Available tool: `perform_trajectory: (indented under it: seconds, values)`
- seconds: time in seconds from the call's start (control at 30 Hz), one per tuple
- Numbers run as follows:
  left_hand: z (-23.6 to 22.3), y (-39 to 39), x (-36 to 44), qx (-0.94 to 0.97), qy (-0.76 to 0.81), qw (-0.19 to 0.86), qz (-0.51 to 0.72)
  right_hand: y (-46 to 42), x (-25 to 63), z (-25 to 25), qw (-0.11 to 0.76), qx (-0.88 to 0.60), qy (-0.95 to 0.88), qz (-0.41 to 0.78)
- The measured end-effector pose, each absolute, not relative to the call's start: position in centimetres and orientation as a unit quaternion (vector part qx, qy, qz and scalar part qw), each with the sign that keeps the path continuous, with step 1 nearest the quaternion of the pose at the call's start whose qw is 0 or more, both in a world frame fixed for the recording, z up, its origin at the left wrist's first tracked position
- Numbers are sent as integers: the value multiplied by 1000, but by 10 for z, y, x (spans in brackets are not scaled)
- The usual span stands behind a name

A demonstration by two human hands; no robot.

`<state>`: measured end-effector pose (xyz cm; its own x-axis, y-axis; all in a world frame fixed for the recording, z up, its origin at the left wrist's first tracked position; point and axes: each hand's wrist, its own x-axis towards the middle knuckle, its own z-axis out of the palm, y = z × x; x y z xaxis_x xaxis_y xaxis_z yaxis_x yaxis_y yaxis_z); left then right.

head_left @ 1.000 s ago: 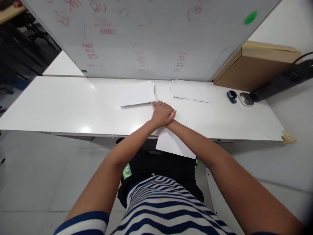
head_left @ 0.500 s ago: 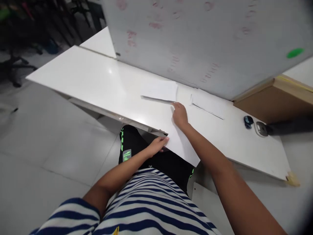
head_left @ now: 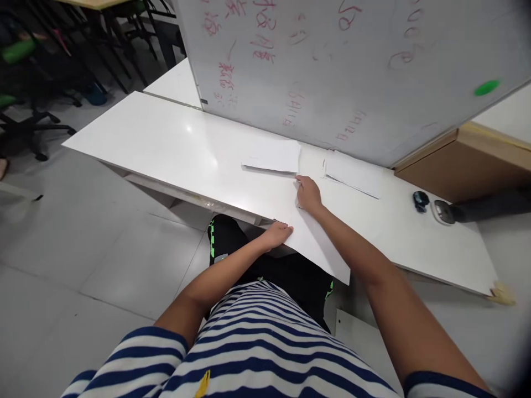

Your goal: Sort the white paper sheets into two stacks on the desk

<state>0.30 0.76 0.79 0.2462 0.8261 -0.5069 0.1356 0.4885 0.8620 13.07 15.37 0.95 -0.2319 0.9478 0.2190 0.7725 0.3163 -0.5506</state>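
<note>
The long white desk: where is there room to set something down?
The long white desk is bare from its left end to the left white paper stack. Another patch lies between the right white paper stack, small dark gadget and right forearm. Crowded: the middle, with left hand, right hand and loose white sheet.

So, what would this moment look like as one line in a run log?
left hand: holds edge of loose sheet | right hand: on loose sheet | loose sheet: overhangs desk edge | left-side papers, right-side papers: on desk
</note>
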Motion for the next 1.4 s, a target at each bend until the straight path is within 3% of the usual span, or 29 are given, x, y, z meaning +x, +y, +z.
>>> perform_trajectory:
  seconds: [0.23, 0.5, 1.0, 1.17, 1.3, 1.4]
  values:
    - [6, 4, 5, 407, 546, 677, 278, 162, 131, 21, 252, -592, -721, 257]
    - [0, -12, 3, 376, 523, 709, 287, 164, 124, 25, 242, -587, -731, 247]
    - [8, -38, -13, 400, 478, 725, 294, 164, 141, 19, 386, -572, -659, 300]
    - [17, -37, -26, 394, 488, 714, 310, 156, 165, 51, 477, -538, -611, 332]
    - [28, -39, -43, 386, 492, 704, 338, 108, 207, 85, 449, -506, -672, 299]
    - [33, -37, -53, 382, 493, 690, 368, 63, 242, 90, 466, -533, -617, 344]
